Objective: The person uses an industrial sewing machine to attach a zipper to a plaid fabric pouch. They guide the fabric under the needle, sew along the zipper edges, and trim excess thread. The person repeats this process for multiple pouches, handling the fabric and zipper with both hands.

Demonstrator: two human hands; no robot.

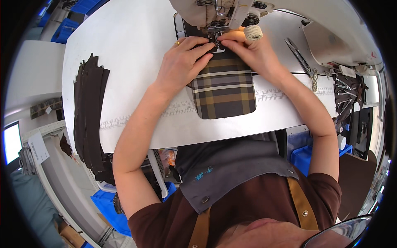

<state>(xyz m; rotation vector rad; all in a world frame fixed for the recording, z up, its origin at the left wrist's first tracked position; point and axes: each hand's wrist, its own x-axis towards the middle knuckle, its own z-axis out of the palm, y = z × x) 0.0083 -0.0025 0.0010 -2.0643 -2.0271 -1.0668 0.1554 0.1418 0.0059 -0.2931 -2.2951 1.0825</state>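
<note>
A plaid fabric panel in brown, black, cream and mustard, with rounded near corners, lies flat on the white sewing table. Its far end runs toward the presser foot of a sewing machine. On the left of the foot, my left hand rests its fingertips near the panel's far end, thumb apart from the fingers. My right hand comes from the other side, thumb and index finger close together beside the foot. Whatever lies between those two fingertips is too small to make out.
A stack of dark brown strips hangs over the table's left edge. Scissors or thread snips lie right of the machine head. A printed ruler crosses the table. Zipper-like dark pieces hang at the right edge. Blue bins stand below.
</note>
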